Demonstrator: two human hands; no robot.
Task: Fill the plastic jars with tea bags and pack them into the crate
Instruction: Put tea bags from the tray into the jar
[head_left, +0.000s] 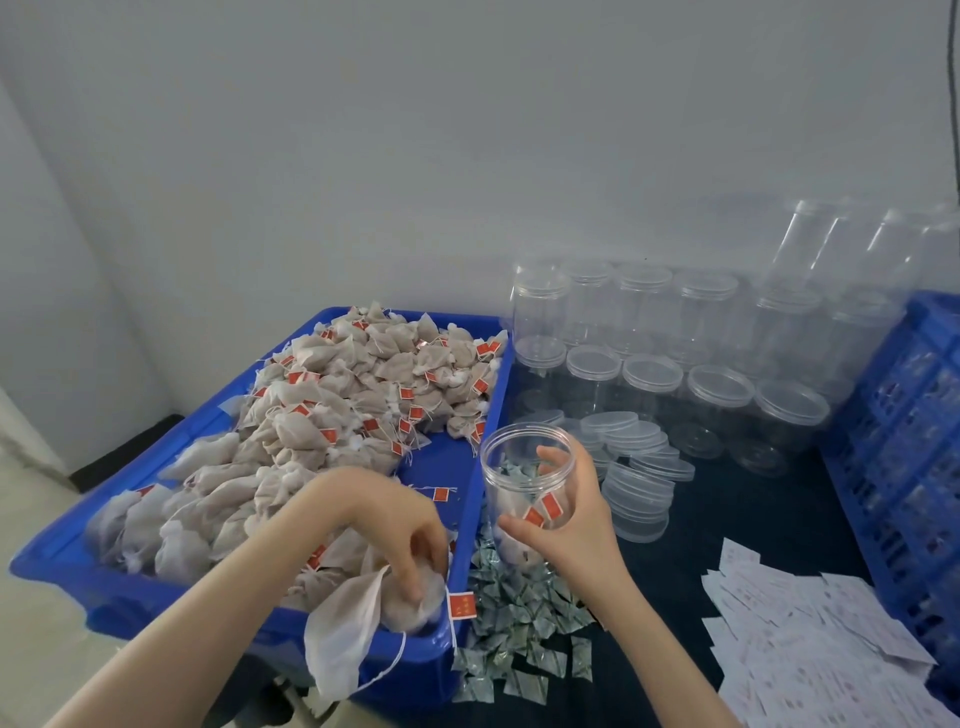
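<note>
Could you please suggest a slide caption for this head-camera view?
Left hand grips tea bags in the blue bin; right hand holds an open, partly filled plastic jar.

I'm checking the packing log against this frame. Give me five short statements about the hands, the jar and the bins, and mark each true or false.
1. The right hand holds an open clear plastic jar. True.
2. The jar in hand is empty. False: a few tea bags with red tags lie in its bottom.
3. The left hand grips tea bags at the near corner of the blue bin. True.
4. The loose lids are stacked inside the blue bin. False: they sit on the dark table beside it.
5. The blue crate stands at the left edge. False: it stands at the right.
</note>
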